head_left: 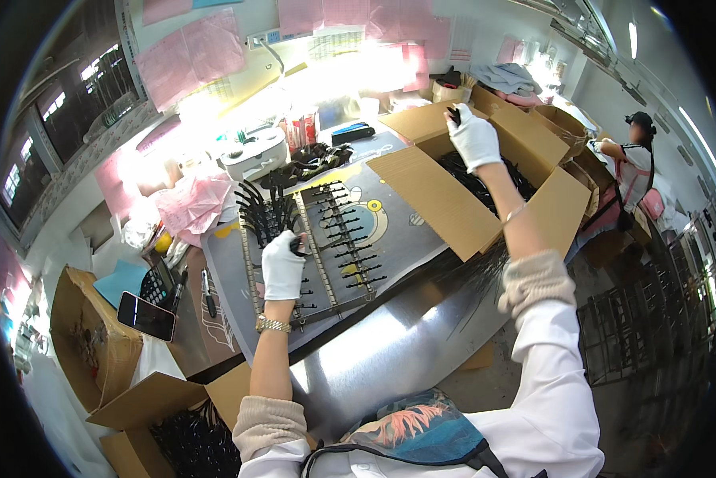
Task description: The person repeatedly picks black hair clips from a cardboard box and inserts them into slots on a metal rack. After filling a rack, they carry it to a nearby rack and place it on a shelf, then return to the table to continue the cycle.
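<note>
My right hand [476,142], in a white glove, is raised over the open cardboard box [406,171] at the far right. Its closed fingers pinch a small black piece [454,116]. Inside that box lies a heap of slender black pieces [511,178]. My left hand [281,269], gloved too, is closed at the metal rack [314,253], with something small and dark [297,245] at its thumb; its exact shape is hard to make out. Curved black strips [264,209] stand in the rack's left part, beyond that hand. Short black pegs [350,231] line its right part.
A phone [147,316], a calculator [157,287] and a marker [208,293] lie left of the mat. Another box of black pieces [195,442] stands at lower left. A white appliance [254,153] is behind the rack. A person [635,163] is at far right.
</note>
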Motion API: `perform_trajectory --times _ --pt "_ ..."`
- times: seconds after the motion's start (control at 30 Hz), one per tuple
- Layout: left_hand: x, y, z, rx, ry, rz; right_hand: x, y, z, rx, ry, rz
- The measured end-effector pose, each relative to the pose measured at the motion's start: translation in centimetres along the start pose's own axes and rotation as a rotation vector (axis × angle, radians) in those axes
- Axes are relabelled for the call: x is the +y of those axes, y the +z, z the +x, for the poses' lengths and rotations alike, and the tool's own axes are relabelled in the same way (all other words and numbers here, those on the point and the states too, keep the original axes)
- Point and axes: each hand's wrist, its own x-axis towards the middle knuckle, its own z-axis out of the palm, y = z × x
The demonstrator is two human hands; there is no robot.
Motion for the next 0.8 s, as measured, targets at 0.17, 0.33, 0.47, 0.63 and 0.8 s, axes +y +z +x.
perform_trajectory --times 0.17,0.33,0.47,0.63,0.8 --pt "0.9 1.1 0.0 -0.424 0.239 0.544 3.2 -0.3 1.2 -0.097 -0.126 -0.225" --pt "-2.5 -0.2 -1.0 0.202 -0.042 -0.005 -4.9 -6.3 -8.1 -0.012 -0.204 0.750" --pt "-6.0 -4.1 -2.4 0.974 -0.999 -1.338 -12.9 -7.3 -16.0 -0.066 -0.534 0.894" --pt "-2.5 -13.2 -7.4 0.551 -0.849 -1.450 -20.3 -2.2 -20.5 -0.187 -0.481 1.016" --pt "2.5 -27.6 -17.0 0.105 -0.641 0.311 -21.0 -0.1 -22.7 -0.459 -0.315 1.126"
